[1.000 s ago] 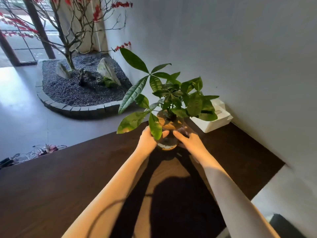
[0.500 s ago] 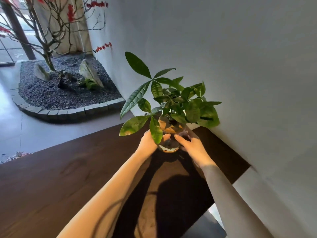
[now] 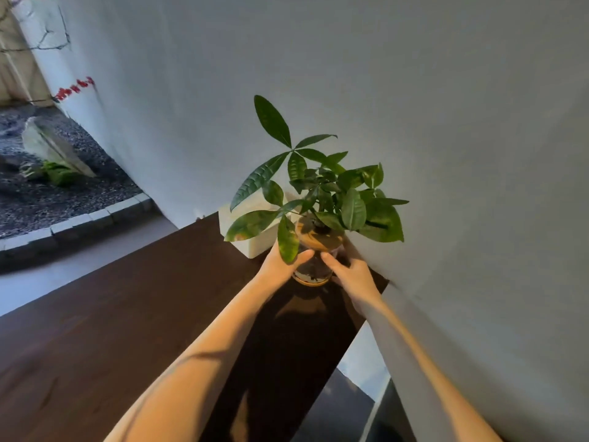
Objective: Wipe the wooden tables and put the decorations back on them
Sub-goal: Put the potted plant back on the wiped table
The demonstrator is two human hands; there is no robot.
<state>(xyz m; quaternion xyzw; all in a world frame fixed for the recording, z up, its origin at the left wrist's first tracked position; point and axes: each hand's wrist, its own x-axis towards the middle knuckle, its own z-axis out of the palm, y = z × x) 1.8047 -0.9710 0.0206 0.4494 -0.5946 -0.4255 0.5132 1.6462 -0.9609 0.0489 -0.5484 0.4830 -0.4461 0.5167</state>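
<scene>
A gravel bed [image 3: 47,199] edged with pale blocks lay at far left, a grey standing stone [image 3: 52,149] rising from it. The dark wooden table [image 3: 127,314] ran up to a grey wall [image 3: 414,90], a white box [image 3: 251,228] at its far end. The left hand [image 3: 280,266] and right hand [image 3: 353,275] gripped a potted plant [image 3: 318,199] from either side, fingers [image 3: 331,261] curled round its glass vase [image 3: 310,271], thumbs nearly meeting at the front. The vase stood close to the table's far right corner, just beside the box and near the wall; whether its base actually touched the tabletop could not be made out in the shadow.
</scene>
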